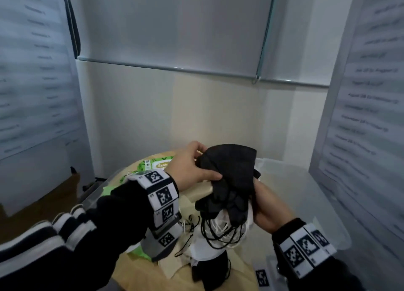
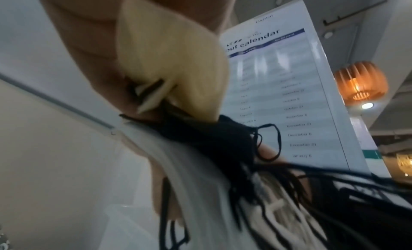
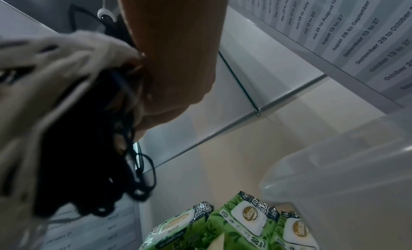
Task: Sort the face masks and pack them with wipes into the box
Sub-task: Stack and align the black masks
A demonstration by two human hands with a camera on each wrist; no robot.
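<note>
Both hands hold one bundle of face masks above the round wooden table (image 1: 240,266). My left hand (image 1: 206,162) pinches the black masks (image 1: 231,168) at the top of the bundle, thumb on their front. A beige mask (image 1: 204,190) sticks out under that thumb. My right hand (image 1: 261,195) grips the bundle from the right and below, where white masks (image 1: 215,227) and tangled ear loops hang. The left wrist view shows the beige mask (image 2: 169,60), black masks (image 2: 211,135) and white masks (image 2: 200,183) close up. Green wipes packs (image 3: 240,224) lie below.
A clear plastic box (image 1: 310,181) stands at the right of the table, its wall (image 3: 334,165) close to my right wrist. A wipes pack (image 1: 157,164) lies behind my left hand. More masks (image 1: 209,275) lie on the table below. Calendar banners flank both sides.
</note>
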